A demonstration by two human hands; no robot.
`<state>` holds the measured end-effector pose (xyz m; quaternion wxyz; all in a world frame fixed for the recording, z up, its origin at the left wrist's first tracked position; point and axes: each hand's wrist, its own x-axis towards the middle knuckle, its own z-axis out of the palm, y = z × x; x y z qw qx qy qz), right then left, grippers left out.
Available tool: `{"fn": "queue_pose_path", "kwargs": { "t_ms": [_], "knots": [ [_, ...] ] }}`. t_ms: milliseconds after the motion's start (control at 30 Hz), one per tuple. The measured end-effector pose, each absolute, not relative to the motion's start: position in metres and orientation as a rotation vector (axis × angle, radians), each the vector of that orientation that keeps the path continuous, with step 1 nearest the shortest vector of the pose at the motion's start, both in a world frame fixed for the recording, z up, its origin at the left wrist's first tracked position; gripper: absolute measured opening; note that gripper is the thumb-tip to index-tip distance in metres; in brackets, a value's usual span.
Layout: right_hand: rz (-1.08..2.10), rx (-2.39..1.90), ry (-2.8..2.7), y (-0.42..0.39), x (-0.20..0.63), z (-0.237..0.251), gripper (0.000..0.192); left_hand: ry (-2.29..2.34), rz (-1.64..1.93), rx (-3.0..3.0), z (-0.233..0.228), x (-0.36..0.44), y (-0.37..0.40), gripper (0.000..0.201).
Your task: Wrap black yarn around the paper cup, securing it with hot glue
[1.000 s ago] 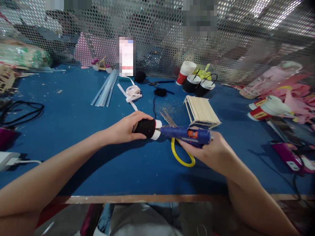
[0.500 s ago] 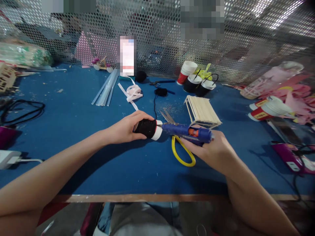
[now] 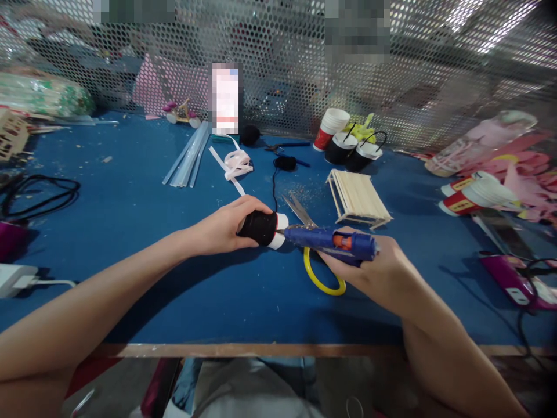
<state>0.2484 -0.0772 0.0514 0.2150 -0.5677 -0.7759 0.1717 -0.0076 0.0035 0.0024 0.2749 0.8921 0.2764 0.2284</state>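
The left hand curls its fingers round a black cup behind the bench's mid front edge — long axis left-right, white end at the nozzle of the glue gun — which the right hand grips, fingers closed.

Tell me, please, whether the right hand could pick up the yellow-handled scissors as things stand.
Probably not: the right hand grips the blue hot-glue gun, which partly hides the yellow-handled scissors.
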Motion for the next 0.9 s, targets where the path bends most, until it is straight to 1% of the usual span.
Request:
{"fn": "queue_pose_path", "kwargs": {
  "t_ms": [333,500,633,767,900],
  "knots": [
    [0.360,-1.493,-2.273,-0.0796,0.2531,0.0447,0.012,0.799,0.589,2.382,0.0036,-0.0072,0.0038,0.052],
    [0.372,-1.486,-2.280,-0.0806,0.2541,0.0426,0.007,0.794,0.586,2.375,0.0035,-0.0075,0.0039,0.052],
    [0.346,-1.512,-2.254,-0.0803,0.2523,0.0461,0.011,0.772,0.596,2.392,0.0039,-0.0074,0.0034,0.052],
    [0.420,-1.543,-2.216,-0.0798,0.2498,0.0512,0.012,0.722,0.611,2.427,0.0042,-0.0064,0.0025,0.050],
    [0.508,-1.683,-2.051,-0.0772,0.2481,0.0513,0.012,0.668,0.643,2.475,0.0037,-0.0054,0.0024,0.049]
  ]
}}
